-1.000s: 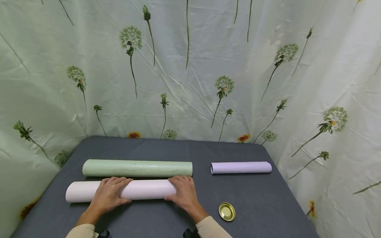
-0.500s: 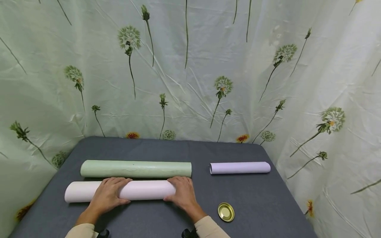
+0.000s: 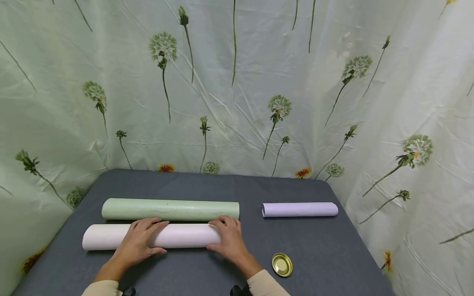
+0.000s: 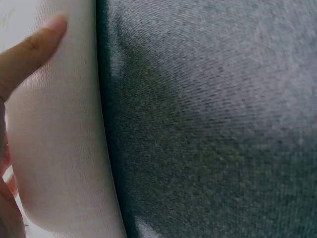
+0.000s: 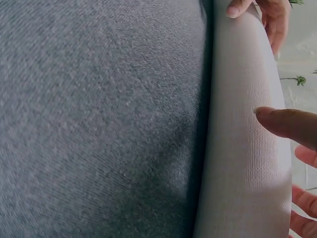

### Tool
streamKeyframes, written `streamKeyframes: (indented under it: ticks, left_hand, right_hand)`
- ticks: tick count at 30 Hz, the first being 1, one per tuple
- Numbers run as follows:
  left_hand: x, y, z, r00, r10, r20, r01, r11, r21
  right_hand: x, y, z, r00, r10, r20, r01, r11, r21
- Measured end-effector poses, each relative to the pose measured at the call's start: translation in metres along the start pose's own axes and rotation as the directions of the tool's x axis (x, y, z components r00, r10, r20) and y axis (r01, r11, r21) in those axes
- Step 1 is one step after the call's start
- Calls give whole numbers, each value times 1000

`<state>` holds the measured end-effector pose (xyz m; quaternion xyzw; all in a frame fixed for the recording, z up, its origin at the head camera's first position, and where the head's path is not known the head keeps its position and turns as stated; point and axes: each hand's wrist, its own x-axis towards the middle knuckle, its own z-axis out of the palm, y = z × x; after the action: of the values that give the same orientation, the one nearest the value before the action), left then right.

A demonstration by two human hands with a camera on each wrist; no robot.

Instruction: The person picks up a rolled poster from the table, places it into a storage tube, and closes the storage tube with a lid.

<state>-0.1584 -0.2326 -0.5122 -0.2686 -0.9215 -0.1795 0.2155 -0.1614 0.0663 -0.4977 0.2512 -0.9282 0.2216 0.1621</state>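
Observation:
A pale pink roll [image 3: 185, 236] with a fine woven-looking texture, like rolled wallpaper, lies across the near left part of the table. My left hand [image 3: 138, 242] spans it left of its middle, thumb on the near side and fingers over the far side. Near its right end my right hand [image 3: 230, 240] spans it the same way. In the right wrist view the thumb [image 5: 285, 124] lies over the roll, and a finger [image 5: 308, 154] shows apart from its far edge. The left wrist view has the left thumb [image 4: 37, 47] over the roll; the left fingers are mostly hidden.
A longer green roll [image 3: 170, 209] lies just behind the pink one. At the back right is a smaller lilac roll [image 3: 300, 209]. A gold jar lid [image 3: 282, 264] lies right of my right hand on the grey table [image 3: 326, 246]. A flower-patterned curtain [image 3: 237, 102] hangs behind.
The fingers of both hands have lifted and loosened slightly from the pink roll, and the hands have shifted a little. The rolls and the lid stay in place.

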Motion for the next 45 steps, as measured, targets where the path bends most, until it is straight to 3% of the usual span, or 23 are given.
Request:
streamKeyframes:
  ticks: [8, 14, 22, 27, 30, 34, 37, 40, 45]
  left_hand:
    - [8, 4, -4, 998, -52, -18, 52, 999, -11]
    - [17, 5, -7, 995, -96, -36, 94, 993, -74]
    - [43, -4, -20, 978, -196, 66, 202, 974, -100]
    - [57, -17, -29, 961, -228, 154, 247, 962, -119]
    - [66, -27, -33, 947, -228, 224, 263, 955, -140]
    - [75, -43, -33, 916, -242, 319, 302, 940, -155]
    - [77, -52, -32, 893, -252, 372, 326, 933, -151]
    - [76, -58, -30, 881, -251, 402, 330, 934, -138]
    - [77, -62, -25, 876, -237, 420, 312, 943, -119]
  right_hand:
    - [1, 5, -5, 998, 18, 59, -26, 991, 134]
    - [-4, 12, -10, 999, 9, 36, -17, 975, 221]
    - [-14, 36, -26, 995, 97, 25, -100, 920, 379]
    - [-20, 58, -45, 985, 168, 29, -165, 895, 413]
    - [-22, 79, -58, 986, 165, -16, -146, 910, 388]
    - [-28, 124, -78, 988, 106, -111, -68, 949, 308]
    - [-34, 159, -95, 983, 117, -139, -78, 963, 256]
    - [-38, 186, -111, 979, 170, -110, -144, 966, 214]
    - [-40, 229, -132, 971, 238, -21, -235, 968, 89]
